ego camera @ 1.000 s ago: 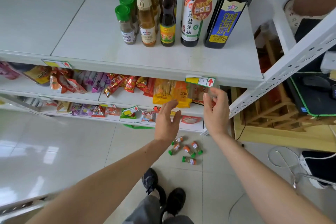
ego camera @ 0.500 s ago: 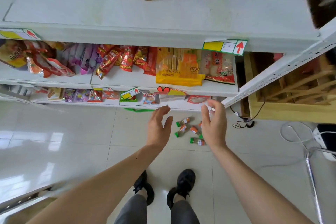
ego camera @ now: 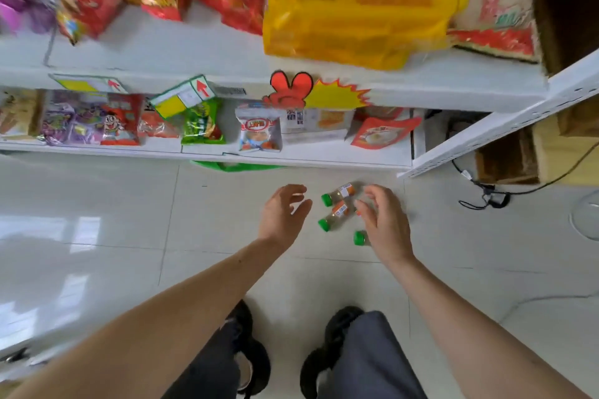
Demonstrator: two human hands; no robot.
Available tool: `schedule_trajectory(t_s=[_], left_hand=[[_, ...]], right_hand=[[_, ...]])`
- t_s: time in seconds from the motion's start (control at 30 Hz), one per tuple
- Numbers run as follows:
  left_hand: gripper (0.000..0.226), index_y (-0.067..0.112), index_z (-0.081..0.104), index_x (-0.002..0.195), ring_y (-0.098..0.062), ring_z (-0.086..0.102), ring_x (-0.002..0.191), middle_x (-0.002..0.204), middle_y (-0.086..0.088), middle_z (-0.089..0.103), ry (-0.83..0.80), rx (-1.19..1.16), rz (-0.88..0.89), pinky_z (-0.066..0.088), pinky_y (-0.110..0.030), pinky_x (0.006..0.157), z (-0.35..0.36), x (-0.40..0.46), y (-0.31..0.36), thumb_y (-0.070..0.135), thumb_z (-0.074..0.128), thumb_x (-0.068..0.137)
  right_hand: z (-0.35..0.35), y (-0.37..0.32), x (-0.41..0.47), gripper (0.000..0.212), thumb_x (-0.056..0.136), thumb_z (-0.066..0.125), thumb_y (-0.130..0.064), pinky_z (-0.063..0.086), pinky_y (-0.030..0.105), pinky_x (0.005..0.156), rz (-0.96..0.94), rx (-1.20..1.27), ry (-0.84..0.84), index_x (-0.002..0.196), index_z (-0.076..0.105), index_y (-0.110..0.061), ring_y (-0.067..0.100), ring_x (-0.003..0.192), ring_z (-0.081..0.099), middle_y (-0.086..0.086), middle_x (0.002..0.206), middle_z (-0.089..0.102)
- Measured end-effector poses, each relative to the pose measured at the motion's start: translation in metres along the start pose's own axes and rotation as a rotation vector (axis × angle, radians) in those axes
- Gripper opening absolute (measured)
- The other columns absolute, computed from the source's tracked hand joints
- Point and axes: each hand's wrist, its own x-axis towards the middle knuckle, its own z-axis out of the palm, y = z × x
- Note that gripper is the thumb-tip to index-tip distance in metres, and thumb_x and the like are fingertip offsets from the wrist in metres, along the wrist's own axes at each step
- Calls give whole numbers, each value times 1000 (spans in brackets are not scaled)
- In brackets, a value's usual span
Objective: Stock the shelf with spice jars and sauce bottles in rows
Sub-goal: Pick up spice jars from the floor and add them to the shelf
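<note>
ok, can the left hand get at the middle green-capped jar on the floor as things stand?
Probably yes: the left hand is open beside that jar, with only bare floor between them. The right hand hovers on its far side.

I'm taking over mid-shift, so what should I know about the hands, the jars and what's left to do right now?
Left hand: open, holding nothing, reaching down beside the jars.
Right hand: open, fingers spread over the jars, gripping none yet.
Spice jars: lying on their sides on the floor tiles below the bottom shelf. Three green caps show: upper jar, middle jar, and a third cap partly hidden by the right hand; more may be hidden.
Done: not visible from here.
Left: pick up these jars and stand them in rows.
</note>
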Motion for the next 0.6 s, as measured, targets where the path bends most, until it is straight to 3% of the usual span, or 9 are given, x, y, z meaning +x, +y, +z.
schedule_trajectory(t_s=[0.07, 0.17, 0.33, 0.47, 0.6], left_hand=[[29, 18, 63, 119, -8, 64, 100, 116, 3, 66, -39, 44, -18, 52, -21, 85, 22, 25, -32, 22, 67, 91], [37, 21, 60, 122, -10, 63, 107, 122, 4, 63, -133, 131, -17, 53, -27, 88, 52, 64, -80, 30, 70, 88], [47, 22, 54, 131, -13, 61, 113, 135, 3, 57, -287, 227, 13, 50, -24, 85, 97, 125, -147, 38, 68, 89], [53, 22, 48, 139, -18, 60, 114, 140, -3, 52, -336, 311, 35, 48, -26, 89, 130, 169, -186, 38, 64, 92], [58, 25, 42, 142, -25, 57, 117, 136, -9, 52, -345, 430, 56, 48, -36, 97, 156, 207, -209, 42, 63, 91]], right_hand=[[27, 39, 8, 25, 90, 67, -21, 46, 30, 79, -44, -86, -66, 112, 63, -12, 18, 98, 58, -3, 108, 65], [65, 99, 23, 26, 84, 73, -25, 39, 24, 82, -121, -194, -188, 107, 69, -13, 23, 99, 61, 1, 106, 69], [123, 177, 47, 30, 81, 74, -29, 50, 42, 93, -169, -213, -372, 107, 73, -16, 20, 107, 61, 0, 115, 70], [153, 216, 64, 30, 76, 80, -27, 50, 30, 88, -354, -366, -567, 106, 74, -23, 16, 104, 63, -5, 112, 70], [173, 241, 84, 42, 84, 72, -35, 42, 25, 91, -486, -545, -681, 125, 64, -29, 12, 121, 50, -10, 128, 59]])
